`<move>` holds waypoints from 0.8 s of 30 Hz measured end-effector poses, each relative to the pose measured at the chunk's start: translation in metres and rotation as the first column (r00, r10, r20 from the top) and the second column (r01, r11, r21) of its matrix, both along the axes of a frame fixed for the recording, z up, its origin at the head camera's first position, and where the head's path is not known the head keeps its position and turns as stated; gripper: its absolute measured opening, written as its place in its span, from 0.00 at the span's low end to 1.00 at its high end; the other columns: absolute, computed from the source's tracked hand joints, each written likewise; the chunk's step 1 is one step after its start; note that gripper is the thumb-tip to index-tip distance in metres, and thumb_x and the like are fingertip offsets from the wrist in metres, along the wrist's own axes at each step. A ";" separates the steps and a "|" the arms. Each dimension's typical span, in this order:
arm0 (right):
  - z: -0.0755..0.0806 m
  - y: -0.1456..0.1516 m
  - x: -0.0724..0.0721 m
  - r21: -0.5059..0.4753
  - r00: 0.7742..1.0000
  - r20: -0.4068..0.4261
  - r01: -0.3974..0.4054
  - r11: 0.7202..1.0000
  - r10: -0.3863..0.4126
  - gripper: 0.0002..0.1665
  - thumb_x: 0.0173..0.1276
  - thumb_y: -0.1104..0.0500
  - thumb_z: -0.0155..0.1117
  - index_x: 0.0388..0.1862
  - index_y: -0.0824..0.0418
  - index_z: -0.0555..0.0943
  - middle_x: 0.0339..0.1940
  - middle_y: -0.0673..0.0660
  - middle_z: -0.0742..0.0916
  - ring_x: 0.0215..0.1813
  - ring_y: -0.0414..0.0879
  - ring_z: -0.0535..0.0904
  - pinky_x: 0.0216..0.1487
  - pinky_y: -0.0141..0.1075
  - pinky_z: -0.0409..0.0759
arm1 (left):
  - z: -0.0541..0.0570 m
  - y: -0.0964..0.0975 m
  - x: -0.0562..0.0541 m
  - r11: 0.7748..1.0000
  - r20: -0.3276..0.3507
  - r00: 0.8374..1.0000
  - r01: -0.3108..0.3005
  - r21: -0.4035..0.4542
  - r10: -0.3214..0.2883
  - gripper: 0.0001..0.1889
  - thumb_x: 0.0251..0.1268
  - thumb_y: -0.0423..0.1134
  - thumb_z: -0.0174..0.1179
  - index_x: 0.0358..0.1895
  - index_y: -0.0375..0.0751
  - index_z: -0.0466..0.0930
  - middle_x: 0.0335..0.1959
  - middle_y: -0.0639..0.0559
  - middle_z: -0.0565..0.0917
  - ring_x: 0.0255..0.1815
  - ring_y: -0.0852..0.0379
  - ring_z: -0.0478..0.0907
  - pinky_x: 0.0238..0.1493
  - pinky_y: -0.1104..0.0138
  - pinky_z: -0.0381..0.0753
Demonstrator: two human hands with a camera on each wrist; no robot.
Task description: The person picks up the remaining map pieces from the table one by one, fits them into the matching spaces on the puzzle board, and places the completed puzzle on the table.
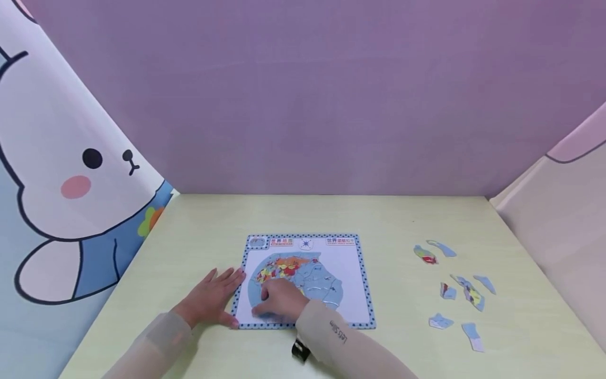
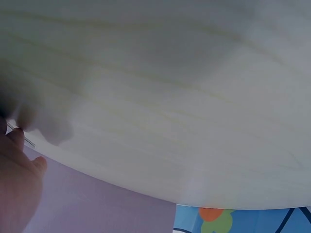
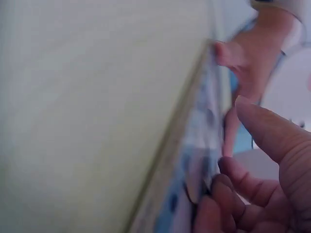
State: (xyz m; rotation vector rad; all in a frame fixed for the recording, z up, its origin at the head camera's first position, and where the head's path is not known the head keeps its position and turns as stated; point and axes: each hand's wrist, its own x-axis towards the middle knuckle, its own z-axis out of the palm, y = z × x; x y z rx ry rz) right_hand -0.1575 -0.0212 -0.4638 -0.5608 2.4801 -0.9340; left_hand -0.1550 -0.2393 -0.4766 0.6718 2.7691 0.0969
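Pale tabletop (image 1: 393,221) bears the map puzzle (image 1: 322,284), its left part beneath both hands (image 1: 208,296) (image 1: 284,299).

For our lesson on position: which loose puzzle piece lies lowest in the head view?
The long map puzzle piece, blue above and pale lilac below; the other loose pieces all lie higher.

Map board (image 1: 357,295), top L: 世界地图 (image 1: 281,241), w/ a red strip (image 1: 281,244) of tiny Eng. under it, too small for me. Top R: a heading (image 1: 340,240) starting 世界, ending 和平, middle chars blurry. Compass star (image 1: 305,243) btwn. R sleeve (image 1: 355,345) says "Let's Slim".
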 end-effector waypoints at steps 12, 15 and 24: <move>0.005 0.038 -0.016 -0.241 0.987 0.066 -0.124 0.963 0.144 0.14 0.60 0.63 0.71 0.46 0.58 0.85 0.27 0.44 0.83 0.30 0.37 0.76 0.34 0.28 0.74 | -0.005 -0.003 0.000 1.000 0.009 1.000 -0.004 0.007 0.004 0.60 0.40 0.74 0.63 0.73 0.36 0.57 0.74 0.43 0.58 0.74 0.39 0.51 0.70 0.40 0.45; 0.005 0.046 -0.018 -0.253 0.982 0.040 -0.167 0.953 0.183 0.14 0.60 0.63 0.71 0.45 0.58 0.85 0.29 0.43 0.83 0.32 0.35 0.76 0.37 0.27 0.75 | -0.005 -0.003 -0.001 1.000 0.017 1.000 -0.009 0.007 0.009 0.60 0.40 0.73 0.64 0.73 0.36 0.57 0.74 0.43 0.58 0.74 0.39 0.50 0.70 0.40 0.44; 0.007 0.071 -0.017 -0.169 0.982 -0.079 -0.180 0.969 0.169 0.15 0.59 0.60 0.72 0.46 0.57 0.85 0.41 0.46 0.85 0.40 0.34 0.77 0.44 0.28 0.76 | -0.002 -0.002 -0.001 1.000 0.024 1.000 -0.009 0.016 0.009 0.61 0.40 0.73 0.64 0.74 0.36 0.55 0.75 0.43 0.57 0.75 0.39 0.49 0.70 0.40 0.43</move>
